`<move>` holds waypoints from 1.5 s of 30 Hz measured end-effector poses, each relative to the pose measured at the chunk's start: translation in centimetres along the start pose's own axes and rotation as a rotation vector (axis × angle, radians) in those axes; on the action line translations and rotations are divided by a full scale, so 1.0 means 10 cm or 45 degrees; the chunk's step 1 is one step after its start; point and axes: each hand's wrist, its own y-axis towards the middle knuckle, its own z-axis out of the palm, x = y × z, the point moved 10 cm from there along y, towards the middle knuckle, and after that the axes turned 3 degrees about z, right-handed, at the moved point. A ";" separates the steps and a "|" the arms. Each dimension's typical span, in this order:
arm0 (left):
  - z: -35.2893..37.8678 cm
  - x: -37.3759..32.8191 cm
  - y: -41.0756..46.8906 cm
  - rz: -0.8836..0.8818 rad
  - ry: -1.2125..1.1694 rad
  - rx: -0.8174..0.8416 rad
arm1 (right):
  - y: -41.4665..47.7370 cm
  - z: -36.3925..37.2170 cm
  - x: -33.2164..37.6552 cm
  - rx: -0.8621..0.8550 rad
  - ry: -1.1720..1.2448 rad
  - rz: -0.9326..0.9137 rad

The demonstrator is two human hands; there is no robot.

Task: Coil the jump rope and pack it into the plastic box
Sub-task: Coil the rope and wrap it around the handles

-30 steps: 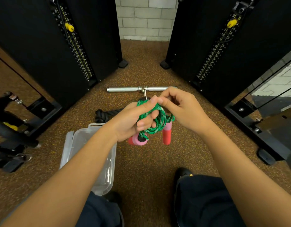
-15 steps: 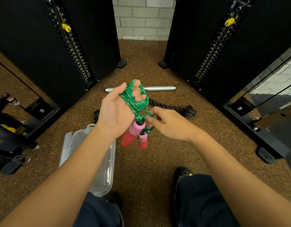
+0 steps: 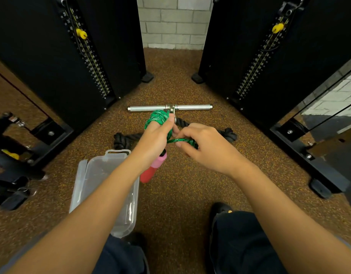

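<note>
Jump rope (image 3: 157,118), green braided cord, sits wound in tight loops round fingers of left hand (image 3: 153,140), which grips the coil. Right hand (image 3: 207,148) pinches free strand just beside it, stretched taut between both hands. Pink-and-red handle (image 3: 153,168) hangs below left hand, above speckled floor, near clear plastic box (image 3: 97,175).

Num. scales on L weight stack (image 3: 87,56), R weight stack (image 3: 257,62); digits illegible.
</note>
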 end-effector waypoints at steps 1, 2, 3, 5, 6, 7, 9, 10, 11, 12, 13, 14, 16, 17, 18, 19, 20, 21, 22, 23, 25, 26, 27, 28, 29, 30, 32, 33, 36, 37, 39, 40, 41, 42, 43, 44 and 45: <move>0.03 0.02 -0.01 -0.008 0.044 0.041 | 0.00 -0.02 0.01 -0.019 -0.002 -0.012; 0.05 0.04 -0.01 -0.014 0.069 0.074 | 0.01 -0.04 0.01 -0.039 0.003 -0.021; 0.07 0.05 -0.02 -0.019 0.073 0.099 | 0.01 -0.05 0.01 -0.055 0.009 -0.032; 0.08 0.03 -0.02 -0.018 0.070 0.139 | 0.00 -0.08 0.03 -0.084 -0.002 -0.062; 0.08 0.02 -0.01 -0.009 0.087 0.153 | 0.00 -0.09 0.03 -0.100 -0.018 -0.074; 0.08 0.00 0.00 0.006 0.122 0.166 | 0.00 -0.11 0.03 -0.120 -0.035 -0.082; 0.12 -0.03 0.00 0.029 0.192 0.233 | 0.00 -0.17 0.02 -0.166 -0.054 -0.086; 0.15 -0.03 -0.02 0.027 0.200 0.286 | 0.00 -0.20 0.00 -0.180 -0.039 -0.080; 0.19 -0.03 -0.04 0.015 0.193 0.346 | 0.00 -0.23 -0.01 -0.184 -0.003 -0.062; 0.23 -0.02 -0.06 -0.012 0.179 0.403 | 0.00 -0.25 -0.04 -0.176 0.060 -0.032; 0.25 -0.02 -0.08 -0.038 0.160 0.458 | 0.00 -0.26 -0.07 -0.157 0.146 0.002; 0.27 -0.01 -0.10 -0.072 0.123 0.504 | 0.00 -0.25 -0.08 -0.134 0.234 0.028; 0.30 0.00 -0.14 -0.134 0.011 0.585 | 0.00 -0.22 -0.08 -0.099 0.351 0.031; 0.31 0.00 -0.16 -0.145 -0.024 0.622 | 0.00 -0.20 -0.09 -0.081 0.387 0.024; 0.32 -0.02 -0.19 -0.142 -0.036 0.653 | 0.01 -0.18 -0.10 -0.061 0.417 0.020; 0.33 -0.02 -0.21 -0.130 -0.033 0.683 | 0.02 -0.15 -0.12 -0.032 0.444 0.023; 0.33 -0.03 -0.23 -0.123 -0.023 0.704 | 0.02 -0.12 -0.13 0.011 0.471 0.032; 0.33 -0.04 -0.24 -0.119 -0.014 0.721 | 0.02 -0.07 -0.14 0.071 0.503 0.044; 0.33 -0.04 -0.24 -0.126 -0.018 0.731 | 0.01 -0.02 -0.14 0.151 0.537 0.059; 0.34 -0.03 -0.25 -0.133 -0.027 0.749 | -0.01 0.04 -0.13 0.246 0.577 0.072; 0.36 -0.04 -0.29 -0.154 -0.036 0.816 | -0.06 0.17 -0.09 0.444 0.670 0.061; 0.37 -0.04 -0.31 -0.165 -0.043 0.856 | -0.08 0.22 -0.05 0.527 0.709 0.037; 0.38 -0.03 -0.33 -0.180 -0.037 0.896 | -0.10 0.26 -0.01 0.592 0.743 0.018; 0.38 -0.02 -0.36 -0.203 -0.025 0.925 | -0.12 0.29 0.01 0.639 0.778 0.016; 0.38 -0.01 -0.38 -0.218 -0.008 0.955 | -0.12 0.31 0.02 0.667 0.810 0.028; 0.38 -0.01 -0.40 -0.231 -0.012 0.975 | -0.12 0.32 0.03 0.674 0.844 0.041; 0.38 -0.06 -0.42 -0.218 -0.029 0.984 | -0.10 0.31 0.03 0.633 0.895 0.063; 0.38 -0.07 -0.42 -0.215 -0.048 0.979 | -0.08 0.29 0.02 0.599 0.902 0.075; 0.34 -0.07 -0.39 -0.234 -0.081 0.940 | -0.05 0.24 0.01 0.526 0.884 0.102; 0.33 -0.06 -0.38 -0.234 -0.066 0.942 | -0.05 0.23 0.01 0.514 0.871 0.103; 0.31 -0.06 -0.37 -0.243 -0.017 0.922 | -0.04 0.23 0.04 0.496 0.821 0.095; 0.31 -0.08 -0.37 -0.234 0.013 0.906 | -0.05 0.23 0.06 0.484 0.788 0.081; 0.30 -0.09 -0.35 -0.216 0.039 0.888 | -0.05 0.22 0.07 0.469 0.756 0.062; 0.29 -0.10 -0.35 -0.192 0.072 0.866 | -0.05 0.21 0.09 0.453 0.736 0.044; 0.28 -0.13 -0.35 -0.157 0.102 0.851 | -0.05 0.19 0.11 0.440 0.726 0.028; 0.27 -0.15 -0.35 -0.128 0.125 0.847 | -0.05 0.17 0.12 0.432 0.724 0.012; 0.27 -0.16 -0.37 -0.120 0.120 0.865 | -0.06 0.15 0.15 0.431 0.728 -0.004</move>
